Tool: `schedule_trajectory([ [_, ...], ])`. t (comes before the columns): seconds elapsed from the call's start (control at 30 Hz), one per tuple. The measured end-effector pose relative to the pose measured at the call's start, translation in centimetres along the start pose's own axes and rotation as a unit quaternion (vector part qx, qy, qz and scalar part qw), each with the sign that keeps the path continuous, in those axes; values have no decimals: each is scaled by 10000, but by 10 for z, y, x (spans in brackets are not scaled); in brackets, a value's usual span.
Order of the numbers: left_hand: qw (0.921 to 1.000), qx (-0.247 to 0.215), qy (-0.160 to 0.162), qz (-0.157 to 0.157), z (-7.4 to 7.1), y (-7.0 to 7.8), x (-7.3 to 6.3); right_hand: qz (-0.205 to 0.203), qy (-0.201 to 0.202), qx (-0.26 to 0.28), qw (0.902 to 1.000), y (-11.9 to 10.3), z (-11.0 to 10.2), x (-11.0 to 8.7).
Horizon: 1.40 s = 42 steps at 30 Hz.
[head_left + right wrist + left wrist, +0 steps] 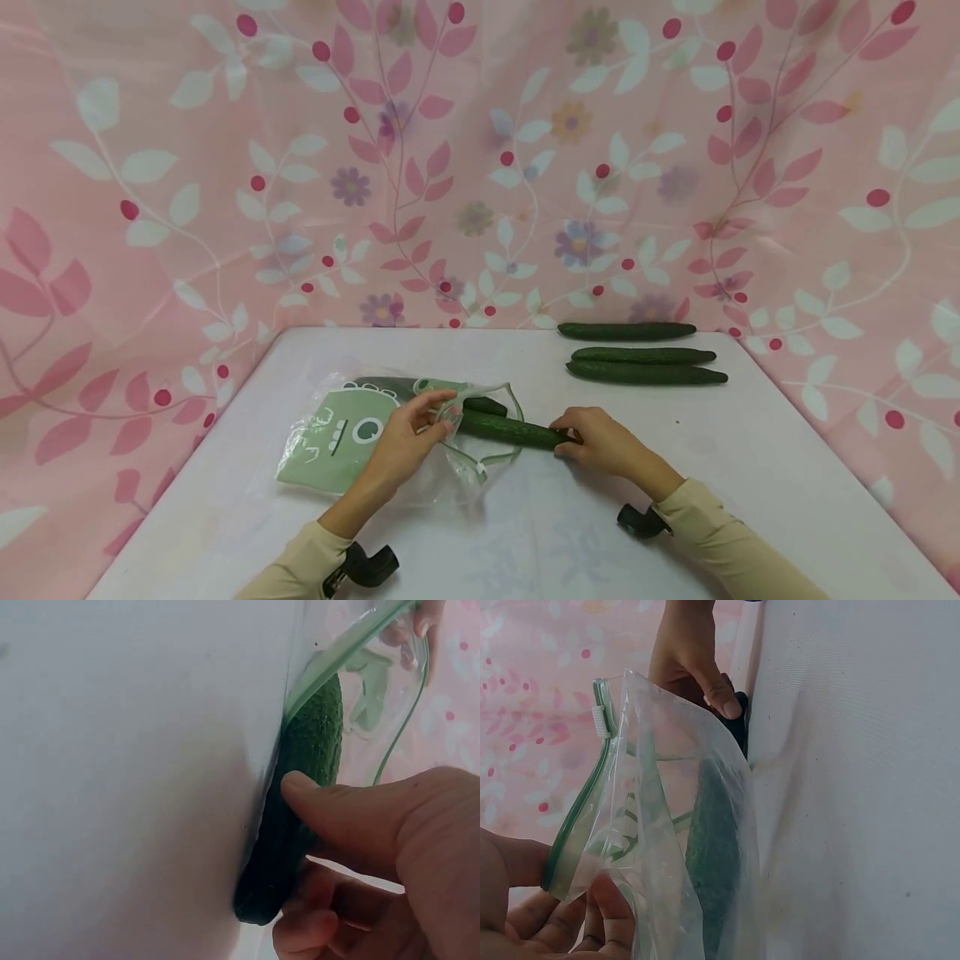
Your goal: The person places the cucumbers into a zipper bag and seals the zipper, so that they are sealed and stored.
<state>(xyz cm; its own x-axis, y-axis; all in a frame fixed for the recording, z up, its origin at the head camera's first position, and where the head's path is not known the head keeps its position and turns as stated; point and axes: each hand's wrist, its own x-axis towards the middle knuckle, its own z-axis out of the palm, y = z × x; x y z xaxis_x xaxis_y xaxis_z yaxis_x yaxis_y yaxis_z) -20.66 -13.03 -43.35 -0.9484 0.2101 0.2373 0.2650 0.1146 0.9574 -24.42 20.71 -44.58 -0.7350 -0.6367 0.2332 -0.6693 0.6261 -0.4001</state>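
Note:
A clear zip bag [330,442] printed with a green one-eyed monster lies on the white table, its mouth spread toward the right. My left hand [410,437] pinches the bag's edge near the green zip strip, as the left wrist view also shows. With thumb and fingers, my right hand [600,442] grips the outer end of a cucumber [281,840]. The cucumber's other end reaches through the bag's mouth. Beside it, the tip of another dark green cucumber [486,406] shows inside the bag; its remaining length is hidden by the print and left hand.
Two cucumbers lie side by side at the table's back right, the nearer cucumber [647,372] touching the other cucumber [643,355]. One more cucumber [627,332] lies behind them at the back edge. A pink floral curtain [480,167] hangs around the white table [570,533].

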Motion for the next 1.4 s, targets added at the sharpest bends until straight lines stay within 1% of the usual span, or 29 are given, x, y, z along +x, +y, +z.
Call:
schedule_trajectory([
  [0.07, 10000, 9, 8, 4, 0, 0, 0, -94, -30, 292, 9995, 4, 1, 0],
  [0.13, 10000, 5, 4, -8, 1, 0, 0, -153, 47, 472, 9988, 7, 2, 0],
  [0.27, 10000, 65, -23, -40, 2, 0, 0, -182, 381, 699, 9967, 8, 5, 0],
  [0.4, 9999, 159, -23, -30, 2, 1, 0, -239, 690, 856, 9937, 3, 8, 5],
  [0.47, 9998, 174, -16, -20, 2, 2, 1, -242, 782, 922, 9924, -1, 9, 9],
  [0.73, 9998, 167, -24, -58, 2, 2, 0, -32, 821, 1008, 9915, -16, 17, 23],
  [0.97, 9998, 164, -55, -54, 2, 1, -1, 22, 872, 1067, 9905, -23, 25, 34],
  [1.27, 9998, 166, -58, -1, 2, 1, -1, -45, 1020, 944, 9903, -30, 33, 48],
  [1.4, 9998, 162, -74, -8, 2, 1, -1, -3, 990, 978, 9903, -33, 35, 54],
])
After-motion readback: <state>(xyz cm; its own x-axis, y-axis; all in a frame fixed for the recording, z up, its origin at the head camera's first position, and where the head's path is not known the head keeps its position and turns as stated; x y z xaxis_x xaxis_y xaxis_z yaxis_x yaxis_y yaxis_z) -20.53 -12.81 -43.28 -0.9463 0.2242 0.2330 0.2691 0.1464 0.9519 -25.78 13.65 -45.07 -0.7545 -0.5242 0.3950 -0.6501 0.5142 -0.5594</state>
